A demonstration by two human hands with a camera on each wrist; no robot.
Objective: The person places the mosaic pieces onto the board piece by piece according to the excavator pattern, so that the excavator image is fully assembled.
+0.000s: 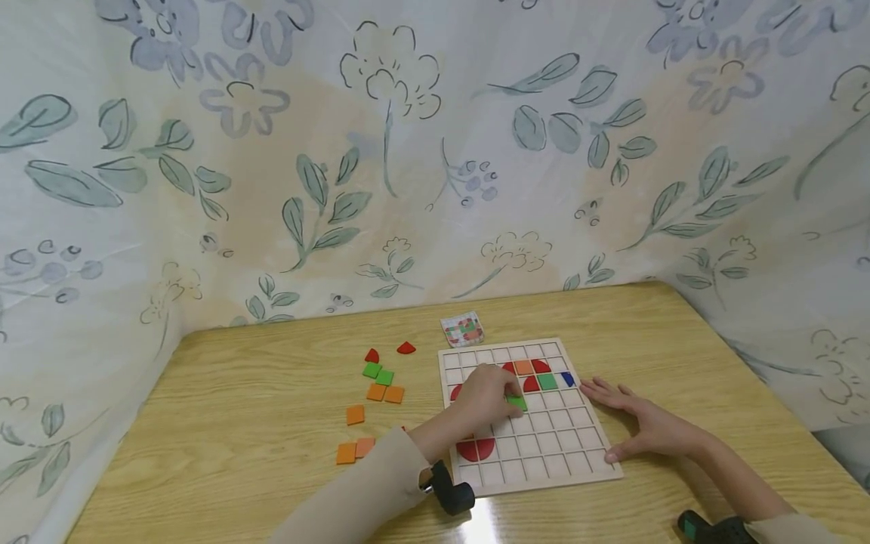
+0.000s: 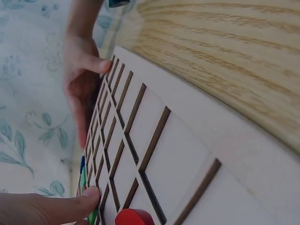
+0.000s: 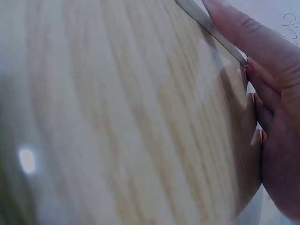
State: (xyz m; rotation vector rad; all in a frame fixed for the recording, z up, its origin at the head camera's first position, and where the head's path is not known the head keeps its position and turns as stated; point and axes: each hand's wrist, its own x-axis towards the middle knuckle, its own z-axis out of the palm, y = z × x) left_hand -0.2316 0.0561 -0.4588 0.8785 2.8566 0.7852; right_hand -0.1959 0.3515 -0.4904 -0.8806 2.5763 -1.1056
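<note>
A wooden grid board [image 1: 567, 446] lies on the table, with red, green, orange and blue pieces in some of its cells. Over its middle, my left hand [image 1: 484, 397] has its thumb and fingers at a green square tile [image 1: 518, 403], pinching it down at a cell. The left wrist view shows that thumb [image 2: 86, 199] against the green edge, partly hiding the tile. Along the board's right side rests my right hand [image 1: 652, 427], fingers extended and thumb touching the near right corner. Two red pieces [image 1: 476, 450] form a half-round shape near the board's lower left.
Left of the board lie loose orange squares [image 1: 376, 392], green squares [image 1: 372, 370] and red quarter-round pieces [image 1: 405, 347]. A small pattern card [image 1: 462, 329] sits behind the board. A floral cloth [image 1: 408, 151] hangs at the table's back edge.
</note>
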